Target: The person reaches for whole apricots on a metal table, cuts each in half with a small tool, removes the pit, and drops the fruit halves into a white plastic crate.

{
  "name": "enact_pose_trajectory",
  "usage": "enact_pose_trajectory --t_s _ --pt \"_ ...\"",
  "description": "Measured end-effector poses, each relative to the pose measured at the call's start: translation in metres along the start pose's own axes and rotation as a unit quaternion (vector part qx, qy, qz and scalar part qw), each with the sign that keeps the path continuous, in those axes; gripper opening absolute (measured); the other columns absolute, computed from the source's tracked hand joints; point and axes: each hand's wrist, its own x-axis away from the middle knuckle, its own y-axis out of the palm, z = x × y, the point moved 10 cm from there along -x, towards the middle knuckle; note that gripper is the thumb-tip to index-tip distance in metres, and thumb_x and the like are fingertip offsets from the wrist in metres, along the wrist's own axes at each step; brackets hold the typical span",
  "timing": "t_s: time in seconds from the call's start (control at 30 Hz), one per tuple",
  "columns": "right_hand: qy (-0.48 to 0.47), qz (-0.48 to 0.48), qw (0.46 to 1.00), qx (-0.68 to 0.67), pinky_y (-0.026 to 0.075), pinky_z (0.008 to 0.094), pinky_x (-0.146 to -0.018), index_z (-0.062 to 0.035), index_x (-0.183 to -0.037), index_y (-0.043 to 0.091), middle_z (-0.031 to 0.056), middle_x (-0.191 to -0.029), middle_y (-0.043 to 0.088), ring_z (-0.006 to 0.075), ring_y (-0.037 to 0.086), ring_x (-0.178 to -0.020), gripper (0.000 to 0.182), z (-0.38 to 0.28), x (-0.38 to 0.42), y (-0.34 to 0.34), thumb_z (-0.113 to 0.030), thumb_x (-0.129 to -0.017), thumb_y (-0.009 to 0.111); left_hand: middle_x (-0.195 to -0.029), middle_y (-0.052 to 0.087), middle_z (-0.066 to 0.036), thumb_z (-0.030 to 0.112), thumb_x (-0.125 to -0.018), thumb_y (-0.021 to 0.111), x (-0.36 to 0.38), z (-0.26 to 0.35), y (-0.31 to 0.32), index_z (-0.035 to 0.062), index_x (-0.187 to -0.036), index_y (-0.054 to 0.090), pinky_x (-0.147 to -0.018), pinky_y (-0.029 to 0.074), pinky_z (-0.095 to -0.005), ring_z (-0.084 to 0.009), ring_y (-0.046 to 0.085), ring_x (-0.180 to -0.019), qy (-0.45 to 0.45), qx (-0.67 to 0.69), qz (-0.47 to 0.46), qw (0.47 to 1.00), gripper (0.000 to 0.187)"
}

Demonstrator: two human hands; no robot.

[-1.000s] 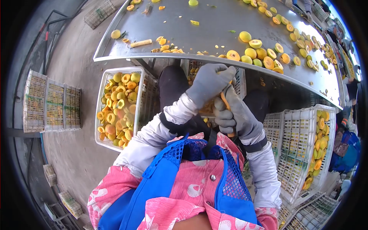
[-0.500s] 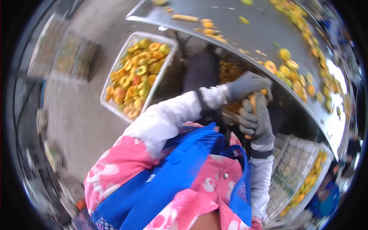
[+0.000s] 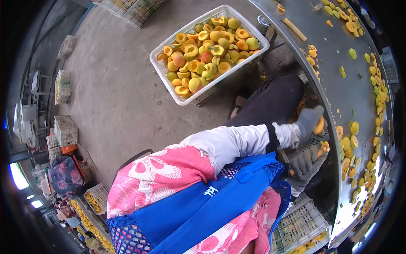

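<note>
My left hand (image 3: 309, 122), in a grey glove, is closed around an orange-yellow peach half (image 3: 319, 125), just beyond the table's near edge. Slightly lower in the view, my gloved right hand (image 3: 305, 164) wraps round a tool with a light wooden handle (image 3: 292, 172); its working end cannot be made out. A piece of orange peach (image 3: 324, 146) shows at that hand's fingertips. Both hands are over a crate (image 3: 305, 146) between my legs and the table, and a small gap separates them.
A white crate (image 3: 186, 101) heaped with peach halves stands on the floor. The metal table (image 3: 321, 51) carries peaches, halves and a wooden stick (image 3: 294, 29). Another crate (image 3: 300, 224) sits by my right side. Stacked crates (image 3: 65, 129) stand farther off.
The view has swung round, shifting the floor crate and table. My hands were together over a fruit; now they are apart, with a peach half in the left.
</note>
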Motion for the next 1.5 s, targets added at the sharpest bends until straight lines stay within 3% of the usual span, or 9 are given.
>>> enact_pose_trajectory --t_s 0.13,0.2,0.37,0.6,0.77,0.83,0.87,1.27,1.5 --pt "-0.040 0.081 0.988 -0.127 0.034 0.0237 -0.043 -0.0114 -0.088 0.044 -0.0036 -0.061 0.039 0.0080 0.036 -0.047 0.043 -0.002 0.030 -0.049 -0.051 -0.101 0.037 -0.078 0.067 -0.010 0.028 -0.093 0.056 0.002 0.193 -0.133 0.0032 -0.085 0.065 -0.047 0.051 -0.0311 -0.0194 0.063 -0.056 0.301 -0.079 0.084 0.947 0.028" --pt "0.017 0.155 0.980 -0.121 0.028 0.0221 -0.044 -0.0157 -0.083 0.042 -0.0055 -0.065 0.035 0.0071 0.031 -0.049 0.039 0.016 0.042 -0.084 -0.051 -0.100 0.037 -0.084 0.068 -0.008 0.031 -0.092 0.058 0.052 0.305 -0.258 0.0068 -0.098 0.070 -0.051 0.051 -0.0311 -0.0146 0.062 -0.065 0.567 -0.354 0.299 0.681 0.027" --pt "0.020 0.398 0.916 -0.042 0.028 0.0207 -0.040 -0.0156 -0.085 0.046 -0.0074 -0.058 0.029 0.0051 0.028 -0.046 0.038 0.049 0.050 -0.102 -0.050 -0.099 0.045 -0.126 0.057 -0.027 0.046 -0.084 0.059 0.185 0.401 -0.458 0.0045 -0.133 0.051 -0.098 0.045 -0.0450 -0.0417 0.058 -0.112 0.284 -0.624 0.590 0.426 0.065" --pt "0.050 0.361 0.931 0.023 0.026 0.0225 -0.041 -0.0172 -0.084 0.050 -0.0072 -0.057 0.029 0.0057 0.026 -0.044 0.045 0.046 0.036 -0.100 -0.060 -0.096 0.042 -0.122 0.061 -0.025 0.046 -0.091 0.050 0.176 0.427 -0.406 0.0019 -0.125 0.057 -0.098 0.044 -0.0455 -0.0402 0.058 -0.114 0.307 -0.626 0.525 0.489 0.056" --pt "-0.030 0.309 0.942 0.125 0.025 0.0254 -0.039 -0.0149 -0.085 0.048 -0.0054 -0.057 0.031 0.0084 0.030 -0.043 0.048 0.020 0.036 -0.066 -0.060 -0.098 0.037 -0.098 0.068 -0.022 0.035 -0.093 0.055 0.006 0.346 -0.260 0.0007 -0.109 0.065 -0.081 0.051 -0.0396 -0.0357 0.065 -0.095 0.318 -0.486 0.247 0.775 0.039" --pt "-0.032 0.235 0.971 0.012 0.026 0.0240 -0.041 -0.0153 -0.086 0.048 -0.0072 -0.059 0.032 0.0061 0.029 -0.045 0.047 0.022 0.033 -0.075 -0.061 -0.096 0.042 -0.090 0.068 -0.018 0.032 -0.094 0.058 0.002 0.252 -0.089 0.0007 -0.103 0.066 -0.077 0.050 -0.0380 -0.0307 0.065 -0.086 0.563 -0.775 -0.043 0.283 0.034" --pt "-0.017 0.297 0.954 -0.027 0.026 0.0225 -0.042 -0.0156 -0.086 0.048 -0.0080 -0.060 0.032 0.0053 0.029 -0.047 0.047 0.032 0.034 -0.113 -0.062 -0.094 0.046 -0.094 0.069 -0.016 0.032 -0.093 0.060 -0.050 0.219 -0.069 0.0025 -0.107 0.065 -0.079 0.051 -0.0378 -0.0299 0.066 -0.089 0.335 -0.725 -0.019 0.601 0.033" --pt "-0.158 0.374 0.914 0.000 0.033 0.0248 -0.040 -0.0106 -0.086 0.052 -0.0057 -0.056 0.039 0.0064 0.034 -0.044 0.054 -0.021 0.099 -0.091 -0.062 -0.096 0.040 -0.104 0.068 -0.018 0.046 -0.080 0.069 -0.090 -0.088 0.180 0.0051 -0.104 0.064 -0.086 0.051 -0.0418 -0.0366 0.064 -0.099 0.196 -0.921 -0.211 0.262 0.048" --pt "-0.251 0.412 0.838 0.256 0.039 0.0274 -0.042 -0.0051 -0.087 0.058 0.0008 -0.059 0.050 0.0091 0.048 -0.048 0.033 -0.087 0.084 -0.056 -0.035 -0.100 0.051 -0.083 0.065 -0.005 0.028 -0.085 0.073 -0.029 -0.019 0.133 0.0026 -0.090 0.061 -0.063 0.050 -0.0281 -0.0112 0.060 -0.068 0.184 -0.509 -0.165 0.825 0.029"
